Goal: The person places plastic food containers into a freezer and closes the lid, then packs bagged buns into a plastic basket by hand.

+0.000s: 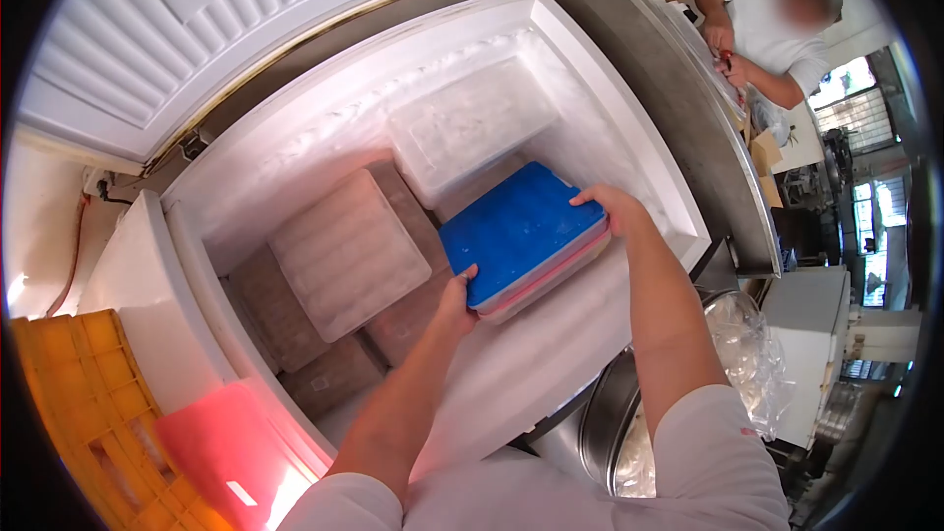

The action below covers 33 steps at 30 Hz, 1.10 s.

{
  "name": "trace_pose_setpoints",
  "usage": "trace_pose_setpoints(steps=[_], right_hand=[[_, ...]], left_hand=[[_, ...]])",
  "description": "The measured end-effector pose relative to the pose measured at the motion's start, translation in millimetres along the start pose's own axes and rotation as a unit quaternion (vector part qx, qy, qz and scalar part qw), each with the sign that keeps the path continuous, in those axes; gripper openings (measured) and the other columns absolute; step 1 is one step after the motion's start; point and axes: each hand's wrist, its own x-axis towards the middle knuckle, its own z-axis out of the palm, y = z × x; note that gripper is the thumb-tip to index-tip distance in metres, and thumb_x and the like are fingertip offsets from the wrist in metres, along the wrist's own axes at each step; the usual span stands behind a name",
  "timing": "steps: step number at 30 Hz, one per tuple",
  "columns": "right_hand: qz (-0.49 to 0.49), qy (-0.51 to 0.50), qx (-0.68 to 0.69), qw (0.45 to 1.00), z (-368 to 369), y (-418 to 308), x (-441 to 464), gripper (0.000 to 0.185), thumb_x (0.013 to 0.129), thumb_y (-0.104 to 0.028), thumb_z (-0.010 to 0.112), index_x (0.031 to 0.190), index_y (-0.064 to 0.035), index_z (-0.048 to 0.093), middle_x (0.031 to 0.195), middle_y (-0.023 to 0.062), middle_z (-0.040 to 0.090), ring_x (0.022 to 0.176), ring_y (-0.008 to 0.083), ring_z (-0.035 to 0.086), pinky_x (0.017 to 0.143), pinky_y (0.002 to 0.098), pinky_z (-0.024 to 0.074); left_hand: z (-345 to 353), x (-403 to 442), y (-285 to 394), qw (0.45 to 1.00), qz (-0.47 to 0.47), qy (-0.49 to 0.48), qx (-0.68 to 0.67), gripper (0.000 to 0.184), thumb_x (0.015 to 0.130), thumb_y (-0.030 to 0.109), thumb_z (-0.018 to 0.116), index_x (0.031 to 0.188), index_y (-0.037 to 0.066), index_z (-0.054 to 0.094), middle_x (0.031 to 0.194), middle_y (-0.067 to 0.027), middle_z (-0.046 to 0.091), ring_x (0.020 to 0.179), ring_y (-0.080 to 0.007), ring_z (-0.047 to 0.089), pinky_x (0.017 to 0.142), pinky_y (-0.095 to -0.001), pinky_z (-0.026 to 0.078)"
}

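Inside the open chest freezer [187, 265], a plastic container with a blue lid [531, 221] is held between my two hands, slightly tilted. A pink-red band runs along its side below the lid; whether this is a second stacked container I cannot tell. My left hand [458, 303] grips the near left corner with the thumb on the lid. My right hand [618, 206] grips the right side, thumb on the lid's edge. Their other fingers are mostly hidden. A frosted box [349, 251] lies to the left, and another frosted box [482, 126] stands against the far wall.
Thick frost coats the freezer walls, and its raised lid [197, 49] stands behind. A yellow crate [88, 423] and a red plastic sheet or lid [221, 447] are at the left. Metal pans [605, 423] stand at the right. Another person [762, 29] works at a counter [678, 118].
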Motion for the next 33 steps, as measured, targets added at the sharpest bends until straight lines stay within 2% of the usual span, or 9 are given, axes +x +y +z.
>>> trace_pose_setpoints(steps=[8, 11, 14, 19, 22, 25, 29, 32, 33], right_hand=[[0.017, 0.022, 0.073, 0.997, -2.2, 27.3, 86.5, 0.059, 0.084, -0.017, 0.08, 0.135, 0.0054, 0.06, 0.136, 0.0218, 0.065, 0.121, 0.035, 0.064, 0.108, 0.0497, 0.0483], [0.036, 0.021, 0.07, 0.997, -1.4, 27.0, 93.7, 0.06, 0.087, -0.021, 0.079, 0.137, 0.0051, 0.058, 0.138, 0.0213, 0.065, 0.123, 0.0349, 0.064, 0.109, 0.0498, 0.0482], [0.037, 0.025, 0.044, 0.998, -4.1, 28.2, 102.3, 0.06, 0.091, -0.024, 0.077, 0.139, 0.0053, 0.056, 0.139, 0.0209, 0.064, 0.124, 0.0342, 0.064, 0.11, 0.0496, 0.0485], [0.006, 0.059, -0.011, 0.998, -5.4, 44.5, 126.6, 0.061, 0.092, -0.03, 0.078, 0.138, 0.0068, 0.059, 0.141, 0.0184, 0.063, 0.125, 0.033, 0.063, 0.108, 0.0469, 0.049], [-0.048, 0.188, -0.141, 0.971, 6.6, 44.9, 117.1, 0.061, 0.091, -0.032, 0.078, 0.135, 0.0073, 0.062, 0.137, 0.0212, 0.066, 0.122, 0.0356, 0.066, 0.104, 0.046, 0.051], [-0.045, 0.206, -0.475, 0.854, 29.1, 10.6, 64.0, 0.062, 0.09, -0.034, 0.078, 0.134, 0.0065, 0.063, 0.13, 0.0257, 0.068, 0.118, 0.0404, 0.067, 0.101, 0.0468, 0.0528], [-0.116, 0.23, -0.545, 0.798, 62.4, -8.2, -9.3, 0.062, 0.088, -0.033, 0.077, 0.138, 0.0016, 0.062, 0.124, 0.0281, 0.07, 0.117, 0.0433, 0.067, 0.1, 0.0487, 0.0531], [-0.215, 0.18, -0.562, 0.778, 57.7, 5.7, -48.2, 0.053, 0.091, -0.032, 0.073, 0.132, 0.0002, 0.064, 0.116, 0.0251, 0.072, 0.111, 0.0422, 0.069, 0.096, 0.0497, 0.0553], [-0.226, 0.159, -0.546, 0.791, 56.6, 4.9, -74.3, 0.056, 0.092, -0.031, 0.074, 0.135, 0.0013, 0.062, 0.123, 0.0252, 0.07, 0.115, 0.0412, 0.068, 0.099, 0.0483, 0.0541]], left_hand=[[-13.6, 60.7, 5.0, 0.999, 0.023, 0.004, -0.037, 0.066, 0.101, 0.027, 0.065, 0.156, 0.003, 0.037, 0.155, -0.0179, 0.048, 0.141, -0.0347, 0.049, 0.12, -0.0527, 0.037], [-17.8, 83.1, -9.7, 0.997, 0.069, 0.041, 0.014, 0.067, 0.101, 0.025, 0.065, 0.156, 0.0, 0.036, 0.156, -0.0189, 0.048, 0.142, -0.035, 0.048, 0.12, -0.0521, 0.037], [-30.4, 105.3, -30.2, 0.993, 0.118, 0.015, -0.004, 0.073, 0.097, 0.025, 0.071, 0.155, -0.001, 0.037, 0.154, -0.0183, 0.049, 0.141, -0.0351, 0.048, 0.12, -0.0502, 0.038], [-21.4, 92.3, -9.4, 0.999, 0.031, -0.016, -0.014, 0.081, 0.086, 0.023, 0.079, 0.153, 0.001, 0.039, 0.153, -0.0154, 0.051, 0.141, -0.0341, 0.049, 0.121, -0.0471, 0.038], [-15.7, 92.8, -13.0, 0.999, 0.036, -0.01, -0.011, 0.073, 0.087, 0.021, 0.077, 0.148, -0.001, 0.044, 0.148, -0.0152, 0.054, 0.135, -0.0314, 0.053, 0.116, -0.0444, 0.043], [-15.9, 107.1, -27.3, 0.998, 0.062, -0.007, -0.02, 0.067, 0.089, 0.02, 0.076, 0.146, -0.002, 0.047, 0.143, -0.0149, 0.058, 0.131, -0.0305, 0.057, 0.113, -0.0436, 0.046], [-15.6, 119.9, -35.0, 0.998, 0.059, -0.019, -0.011, 0.068, 0.087, 0.017, 0.076, 0.145, -0.003, 0.047, 0.14, -0.0149, 0.06, 0.13, -0.0306, 0.058, 0.113, -0.0433, 0.047], [-42.9, 157.8, -49.7, 0.996, 0.06, -0.059, -0.017, 0.075, 0.085, 0.015, 0.078, 0.15, 0.001, 0.043, 0.148, -0.0142, 0.054, 0.139, -0.0334, 0.049, 0.119, -0.0488, 0.039], [-46.7, 160.1, -49.0, 0.997, 0.055, -0.056, -0.023, 0.074, 0.085, 0.012, 0.078, 0.149, 0.001, 0.043, 0.148, -0.0144, 0.054, 0.139, -0.0335, 0.049, 0.119, -0.0488, 0.039]])
